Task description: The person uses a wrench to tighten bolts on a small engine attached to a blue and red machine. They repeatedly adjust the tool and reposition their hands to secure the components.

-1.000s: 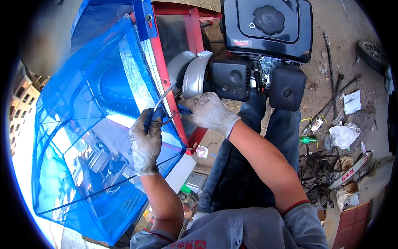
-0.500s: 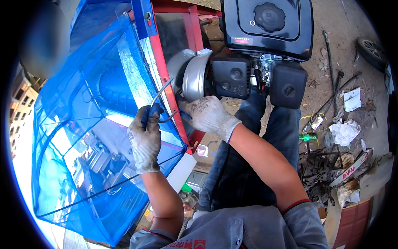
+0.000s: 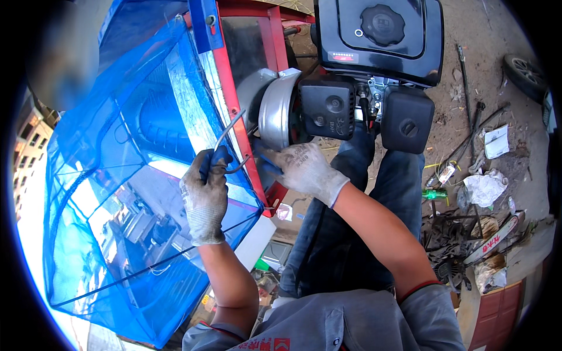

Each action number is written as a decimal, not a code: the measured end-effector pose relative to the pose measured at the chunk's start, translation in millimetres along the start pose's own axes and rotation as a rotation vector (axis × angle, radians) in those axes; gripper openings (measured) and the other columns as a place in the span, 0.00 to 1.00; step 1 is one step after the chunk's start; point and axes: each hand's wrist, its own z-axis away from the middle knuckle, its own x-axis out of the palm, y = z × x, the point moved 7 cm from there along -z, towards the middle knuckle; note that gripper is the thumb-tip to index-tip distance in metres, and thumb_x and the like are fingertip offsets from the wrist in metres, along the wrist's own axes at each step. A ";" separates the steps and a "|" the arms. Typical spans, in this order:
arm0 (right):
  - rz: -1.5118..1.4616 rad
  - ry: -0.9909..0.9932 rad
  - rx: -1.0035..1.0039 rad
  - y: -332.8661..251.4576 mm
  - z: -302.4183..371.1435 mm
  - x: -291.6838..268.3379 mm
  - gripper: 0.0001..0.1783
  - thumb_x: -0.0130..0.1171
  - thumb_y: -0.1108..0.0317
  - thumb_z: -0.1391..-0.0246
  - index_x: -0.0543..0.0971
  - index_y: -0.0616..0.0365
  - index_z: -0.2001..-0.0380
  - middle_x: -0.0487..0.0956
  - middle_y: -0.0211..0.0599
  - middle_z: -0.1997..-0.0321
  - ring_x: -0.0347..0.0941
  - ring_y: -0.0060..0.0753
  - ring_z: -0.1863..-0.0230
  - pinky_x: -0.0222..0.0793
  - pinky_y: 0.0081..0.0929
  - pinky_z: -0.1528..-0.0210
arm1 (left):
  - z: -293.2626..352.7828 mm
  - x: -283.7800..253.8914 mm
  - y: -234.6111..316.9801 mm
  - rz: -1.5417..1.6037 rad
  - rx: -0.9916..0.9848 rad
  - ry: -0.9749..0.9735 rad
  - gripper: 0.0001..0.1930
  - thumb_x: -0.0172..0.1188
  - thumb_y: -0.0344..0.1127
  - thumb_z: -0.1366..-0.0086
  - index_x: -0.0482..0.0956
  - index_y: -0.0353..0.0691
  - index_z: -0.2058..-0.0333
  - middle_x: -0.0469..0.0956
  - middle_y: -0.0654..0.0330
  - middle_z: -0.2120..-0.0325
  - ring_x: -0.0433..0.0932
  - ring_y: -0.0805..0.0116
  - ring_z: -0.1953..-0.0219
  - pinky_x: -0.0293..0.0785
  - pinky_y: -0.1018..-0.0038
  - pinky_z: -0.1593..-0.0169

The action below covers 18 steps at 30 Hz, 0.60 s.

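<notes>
A worn, pale work glove with blue fingertips covers my left hand (image 3: 205, 187), which is closed around a bent grey metal rod (image 3: 226, 133). The rod's upper arm slants up to the red metal frame bar (image 3: 236, 131); a shorter bent end sticks out lower down, across the same bar. My right hand (image 3: 305, 169), gloved alike, reaches to the far side of that bar, just below a silver round housing (image 3: 275, 111). Its blue fingertips are blurred and partly hidden in shadow, so what they touch cannot be made out.
Blue netting (image 3: 117, 234) on a frame fills the left side. A black engine (image 3: 380, 41) with dark covers stands ahead, above my legs. On the dirt at right lie dark rods (image 3: 468, 126), a white bag (image 3: 487, 187), a green bottle (image 3: 434, 193) and a chainsaw bar (image 3: 494, 238).
My right hand has shifted slightly right and down, its fingers drawn back a little from the red bar. My left hand and the bent rod stay almost where they were.
</notes>
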 end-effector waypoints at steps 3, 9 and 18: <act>-0.027 0.091 0.016 6.7 16.6 -0.8 0.24 0.58 0.52 0.44 0.77 0.51 0.47 0.83 0.37 0.68 0.81 0.37 0.63 0.74 0.34 0.60 | 2.0 -2.1 3.5 0.014 0.003 0.024 0.17 0.58 0.40 0.33 0.79 0.31 0.55 0.77 0.57 0.78 0.72 0.72 0.77 0.68 0.72 0.72; 0.027 -0.118 0.123 6.0 -19.7 -13.7 0.25 0.58 0.56 0.45 0.75 0.52 0.44 0.84 0.37 0.64 0.82 0.36 0.60 0.74 0.35 0.59 | -0.9 -0.8 2.1 0.025 0.021 -0.002 0.15 0.57 0.35 0.35 0.79 0.30 0.55 0.77 0.55 0.79 0.73 0.72 0.77 0.69 0.72 0.72; 0.017 -0.031 0.010 2.5 -30.8 -1.0 0.23 0.58 0.56 0.44 0.77 0.50 0.47 0.84 0.36 0.60 0.81 0.33 0.56 0.72 0.36 0.56 | -0.7 -0.5 1.7 0.032 0.009 -0.015 0.15 0.58 0.37 0.33 0.78 0.30 0.55 0.77 0.55 0.78 0.73 0.73 0.77 0.69 0.72 0.72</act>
